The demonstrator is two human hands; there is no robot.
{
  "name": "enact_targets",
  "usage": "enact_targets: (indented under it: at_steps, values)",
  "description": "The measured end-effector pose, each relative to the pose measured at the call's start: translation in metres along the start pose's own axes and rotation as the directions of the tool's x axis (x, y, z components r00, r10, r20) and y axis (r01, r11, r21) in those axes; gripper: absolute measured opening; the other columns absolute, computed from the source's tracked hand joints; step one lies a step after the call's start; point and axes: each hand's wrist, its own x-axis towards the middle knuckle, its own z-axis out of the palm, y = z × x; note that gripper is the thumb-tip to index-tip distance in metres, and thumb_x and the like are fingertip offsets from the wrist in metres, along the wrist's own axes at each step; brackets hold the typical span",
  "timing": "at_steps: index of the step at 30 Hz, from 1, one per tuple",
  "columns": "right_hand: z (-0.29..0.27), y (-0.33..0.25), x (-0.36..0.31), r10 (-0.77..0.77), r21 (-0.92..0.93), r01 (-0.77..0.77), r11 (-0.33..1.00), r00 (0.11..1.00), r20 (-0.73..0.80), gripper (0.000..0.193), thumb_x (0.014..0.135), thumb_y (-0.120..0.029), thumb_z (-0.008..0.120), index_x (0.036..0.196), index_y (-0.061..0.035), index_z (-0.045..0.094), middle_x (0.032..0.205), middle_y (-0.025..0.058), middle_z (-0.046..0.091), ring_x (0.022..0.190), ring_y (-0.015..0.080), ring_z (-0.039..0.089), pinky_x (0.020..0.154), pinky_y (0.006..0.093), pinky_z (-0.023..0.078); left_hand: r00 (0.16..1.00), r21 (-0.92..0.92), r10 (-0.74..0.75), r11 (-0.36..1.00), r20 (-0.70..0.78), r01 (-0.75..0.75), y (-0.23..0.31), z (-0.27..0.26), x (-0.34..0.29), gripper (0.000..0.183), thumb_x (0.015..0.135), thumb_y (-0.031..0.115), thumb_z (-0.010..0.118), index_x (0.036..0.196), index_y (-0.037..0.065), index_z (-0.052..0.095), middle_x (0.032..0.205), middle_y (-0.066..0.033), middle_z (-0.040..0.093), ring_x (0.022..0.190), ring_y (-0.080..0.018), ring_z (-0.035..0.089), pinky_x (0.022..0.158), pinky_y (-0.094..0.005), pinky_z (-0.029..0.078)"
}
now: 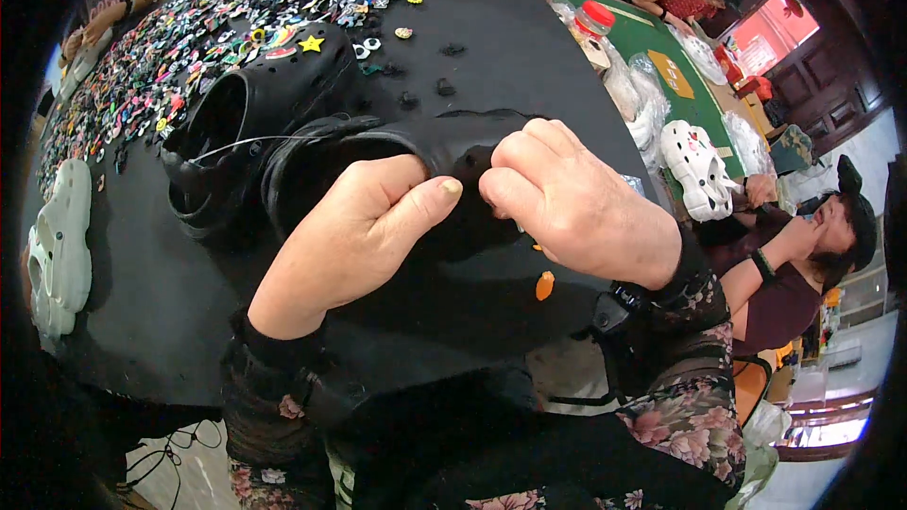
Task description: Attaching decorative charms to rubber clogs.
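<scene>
My left hand (345, 236) is wrapped round the side of a black foam clog (449, 137), its fingers inside the foot opening and its thumb outside. My right hand (576, 203) is closed with curled fingers over the toe end of this clog; whatever its fingertips pinch is hidden. Against the held clog's left side stands a second black clog (326, 80), decorated with a yellow star charm (312, 43) and other small charms. A thin white cord (241, 144) runs between the two clogs. An orange charm (544, 285) lies just below my right hand.
A wide heap of colourful shoe charms (227, 33) covers the far left of the black table (510, 47). A pale green clog (61, 250) stands at the left edge. To the right are a white clog (694, 170), a red-lidded jar (593, 19) and several people seated around.
</scene>
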Motion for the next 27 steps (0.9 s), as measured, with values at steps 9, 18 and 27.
enact_targets:
  at_steps: [9, 18, 27]
  values:
    - [0.016, 0.005, -0.009, -0.109, -0.046, 0.104, 0.994, 0.987, -0.119, 0.016, 0.069, -0.012, 0.059, 0.080, -0.0047, 0.050, 0.081, 0.0077, 0.046, 0.079, 0.0254, 0.049, 0.073, 0.0360, 0.044, 0.998, 0.112, -0.007, 0.994, -0.069, 0.014, 0.000, 0.002, -0.001, 0.028, 0.094, 0.016, 0.055, 0.078, -0.007, 0.055, 0.059, -0.0051, 0.042, 0.059, -0.0100, 0.038, 0.053, -0.0302, 0.037]
    - [0.044, 0.022, -0.021, -0.139, 0.004, 0.151, 0.989, 0.920, -0.365, 0.029, 0.063, -0.007, 0.063, 0.090, -0.0014, 0.055, 0.092, 0.0102, 0.052, 0.079, 0.0274, 0.050, 0.069, 0.0361, 0.046, 0.988, 0.101, 0.005, 0.995, -0.153, 0.011, 0.000, 0.006, 0.007, 0.031, 0.093, 0.017, 0.053, 0.075, -0.008, 0.054, 0.058, -0.0057, 0.042, 0.057, -0.0097, 0.040, 0.053, -0.0314, 0.037]
    - [0.048, 0.026, -0.021, -0.096, 0.052, 0.129, 0.990, 0.906, -0.412, 0.026, 0.065, -0.003, 0.066, 0.089, -0.0022, 0.056, 0.092, 0.0109, 0.054, 0.079, 0.0284, 0.051, 0.070, 0.0369, 0.046, 0.979, 0.178, -0.092, 0.976, -0.181, 0.125, 0.008, 0.005, 0.011, 0.035, 0.092, 0.020, 0.054, 0.070, -0.007, 0.051, 0.057, -0.0064, 0.041, 0.058, -0.0097, 0.039, 0.053, -0.0325, 0.037]
